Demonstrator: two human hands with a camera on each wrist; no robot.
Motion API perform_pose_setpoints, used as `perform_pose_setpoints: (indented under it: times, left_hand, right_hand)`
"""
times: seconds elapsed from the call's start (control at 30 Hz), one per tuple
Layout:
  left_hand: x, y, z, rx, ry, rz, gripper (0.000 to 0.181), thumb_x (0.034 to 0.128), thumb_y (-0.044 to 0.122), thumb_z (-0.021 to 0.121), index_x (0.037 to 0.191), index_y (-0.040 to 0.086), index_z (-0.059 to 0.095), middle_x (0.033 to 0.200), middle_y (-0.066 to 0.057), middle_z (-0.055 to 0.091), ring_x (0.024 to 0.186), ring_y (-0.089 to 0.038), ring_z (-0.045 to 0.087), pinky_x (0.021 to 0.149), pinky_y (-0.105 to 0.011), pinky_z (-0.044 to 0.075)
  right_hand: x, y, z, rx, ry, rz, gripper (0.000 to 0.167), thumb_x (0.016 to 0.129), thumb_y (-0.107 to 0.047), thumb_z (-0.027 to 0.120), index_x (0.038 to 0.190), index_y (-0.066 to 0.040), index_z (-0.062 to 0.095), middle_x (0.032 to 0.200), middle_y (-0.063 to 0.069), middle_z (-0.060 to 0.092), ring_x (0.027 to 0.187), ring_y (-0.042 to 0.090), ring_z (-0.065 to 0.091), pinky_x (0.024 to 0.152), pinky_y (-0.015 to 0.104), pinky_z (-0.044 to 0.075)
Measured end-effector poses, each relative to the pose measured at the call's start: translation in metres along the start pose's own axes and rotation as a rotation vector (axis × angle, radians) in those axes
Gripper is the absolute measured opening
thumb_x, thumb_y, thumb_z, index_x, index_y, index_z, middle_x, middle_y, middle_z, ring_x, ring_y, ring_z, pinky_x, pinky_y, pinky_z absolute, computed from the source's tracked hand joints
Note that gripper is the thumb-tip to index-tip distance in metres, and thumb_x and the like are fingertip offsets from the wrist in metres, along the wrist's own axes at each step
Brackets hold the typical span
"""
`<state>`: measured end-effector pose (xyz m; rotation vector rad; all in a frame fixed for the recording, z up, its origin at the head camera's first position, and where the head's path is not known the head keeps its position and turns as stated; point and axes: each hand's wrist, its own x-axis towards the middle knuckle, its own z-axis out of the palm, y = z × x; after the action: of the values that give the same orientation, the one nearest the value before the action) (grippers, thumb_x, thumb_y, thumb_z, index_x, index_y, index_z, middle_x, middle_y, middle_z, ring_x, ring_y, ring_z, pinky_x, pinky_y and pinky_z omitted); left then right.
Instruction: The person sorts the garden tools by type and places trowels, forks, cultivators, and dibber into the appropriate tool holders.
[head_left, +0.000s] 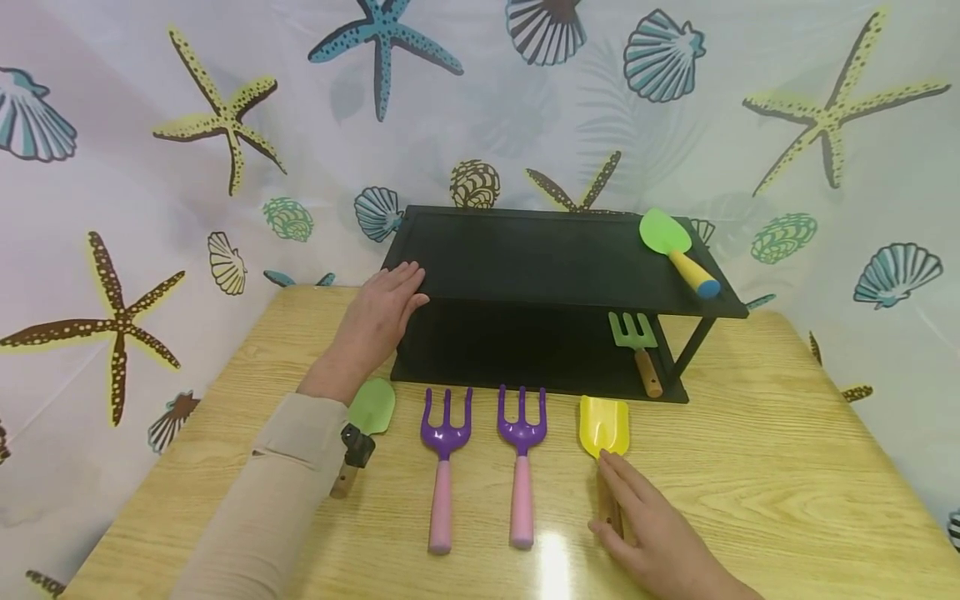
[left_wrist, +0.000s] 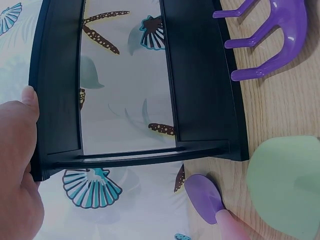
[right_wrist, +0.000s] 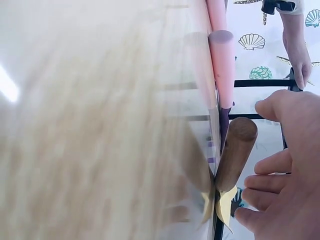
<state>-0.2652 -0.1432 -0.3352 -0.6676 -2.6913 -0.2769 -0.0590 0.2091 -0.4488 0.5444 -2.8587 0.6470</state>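
My left hand [head_left: 382, 312] rests on the left end of the black two-tier shelf [head_left: 517, 258], its fingers lying over the top board's edge. In the left wrist view the thumb is against the shelf [left_wrist: 57, 100]. My right hand [head_left: 645, 517] hovers over a yellow toy shovel [head_left: 603, 425] with a wooden handle [right_wrist: 237, 155]. Its fingers are spread and loosely bent beside that handle, not closed round it. Left of the shovel lie two purple forks [head_left: 522, 433] [head_left: 446, 437] with pink handles. A green trowel [head_left: 372, 406] lies partly under my left forearm.
A green trowel with a yellow handle [head_left: 690, 271] lies on the top board's right end. Below it, a green fork [head_left: 636, 333] with a wooden handle sits on the lower tier. A purple trowel [left_wrist: 204, 197] shows in the left wrist view. A patterned cloth [head_left: 480, 100] hangs behind the table.
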Motion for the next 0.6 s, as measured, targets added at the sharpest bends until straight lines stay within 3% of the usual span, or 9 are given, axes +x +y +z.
perform_pose_setpoints:
  times: [0.1, 0.37, 0.47, 0.6]
  left_hand:
    - [0.0, 0.0, 0.0, 0.006, 0.001, -0.001, 0.053, 0.1044, 0.033, 0.047, 0.148, 0.003, 0.045, 0.153, -0.014, 0.045, 0.146, -0.027, 0.039, 0.124, -0.043, 0.026]
    - [-0.001, 0.0, 0.0, 0.009, 0.001, -0.004, 0.053, 0.1044, 0.032, 0.047, 0.148, 0.003, 0.044, 0.154, -0.014, 0.045, 0.146, -0.027, 0.039, 0.124, -0.043, 0.026]
    - [-0.001, 0.0, 0.001, 0.008, 0.001, -0.005, 0.053, 0.1045, 0.033, 0.047, 0.148, 0.003, 0.044, 0.154, -0.014, 0.045, 0.146, -0.027, 0.039, 0.124, -0.043, 0.026]
    - [-0.001, 0.0, 0.001, 0.005, 0.002, -0.006, 0.053, 0.1044, 0.033, 0.047, 0.148, 0.003, 0.044, 0.154, -0.014, 0.044, 0.146, -0.027, 0.038, 0.124, -0.043, 0.026]
  right_hand:
    - [0.001, -0.002, 0.002, -0.014, -0.038, 0.018, 0.072, 0.091, -0.036, 0.071, 0.147, 0.001, 0.044, 0.154, 0.016, 0.042, 0.139, 0.035, 0.046, 0.11, 0.05, 0.04]
    - [0.004, -0.004, 0.008, -0.008, -0.111, 0.053, 0.077, 0.092, -0.037, 0.07, 0.148, 0.004, 0.039, 0.158, 0.02, 0.035, 0.142, 0.037, 0.041, 0.112, 0.047, 0.038]
    - [0.004, -0.005, 0.011, -0.053, -0.085, 0.015, 0.075, 0.091, -0.032, 0.071, 0.147, 0.006, 0.04, 0.156, 0.022, 0.036, 0.142, 0.037, 0.041, 0.111, 0.047, 0.038]
    - [0.002, -0.004, 0.014, -0.132, -0.016, -0.063, 0.066, 0.086, -0.013, 0.072, 0.141, 0.011, 0.045, 0.153, 0.025, 0.04, 0.139, 0.037, 0.045, 0.108, 0.047, 0.041]
